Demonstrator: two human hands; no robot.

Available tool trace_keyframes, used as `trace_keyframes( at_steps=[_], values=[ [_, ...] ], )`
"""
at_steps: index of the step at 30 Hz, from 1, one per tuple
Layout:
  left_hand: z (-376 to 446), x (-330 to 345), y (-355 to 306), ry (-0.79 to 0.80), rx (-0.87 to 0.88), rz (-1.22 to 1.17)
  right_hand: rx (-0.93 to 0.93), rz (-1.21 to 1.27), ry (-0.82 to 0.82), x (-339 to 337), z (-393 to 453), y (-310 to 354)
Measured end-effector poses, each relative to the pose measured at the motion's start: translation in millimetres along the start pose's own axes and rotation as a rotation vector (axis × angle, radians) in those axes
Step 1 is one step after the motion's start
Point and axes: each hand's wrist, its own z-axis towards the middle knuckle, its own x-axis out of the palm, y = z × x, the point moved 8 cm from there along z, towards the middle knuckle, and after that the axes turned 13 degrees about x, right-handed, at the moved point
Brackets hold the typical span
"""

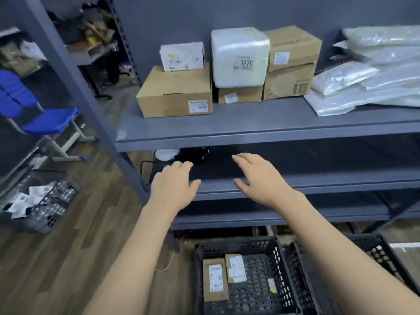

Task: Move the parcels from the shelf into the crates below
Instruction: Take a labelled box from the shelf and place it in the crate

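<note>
On the grey shelf [261, 123] stand several parcels: a large brown box [175, 93] with a small white box [181, 56] on top, a white wrapped parcel marked 3270 [239, 57] on a flat brown box [239, 94], and two stacked brown boxes [292, 64]. Silvery mailer bags [372, 73] lie at the right. My left hand [173, 185] and my right hand [261, 176] hover empty, fingers relaxed, in front of and below that shelf. A black crate [245, 246] on the floor holds two small brown parcels [214, 279]. A second black crate [372, 244] stands to its right.
A grey upright post [88, 96] runs down at the left. Left of it are a blue chair [47, 120] and a dark basket [52, 205] with white packets on the wooden floor. A lower shelf [318, 180] holds a dark object and a white round thing [167, 154].
</note>
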Motion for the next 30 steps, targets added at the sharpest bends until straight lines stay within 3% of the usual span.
trace_keyframes(
  at_steps=[8, 14, 21, 30],
  values=[
    [81, -72, 74, -0.095, 0.008, 0.092, 0.016, 0.003, -0.073, -64, 113, 27],
    [151, -102, 125, -0.062, 0.002, 0.178, 0.005, -0.040, -0.065, -79, 192, 52],
    [237, -129, 155, -0.078, 0.026, 0.219, -0.041, -0.169, -0.175, -116, 287, 87],
    [332, -139, 191, -0.108, 0.020, 0.210, 0.143, -0.275, -0.190, -126, 388, 87]
  ],
)
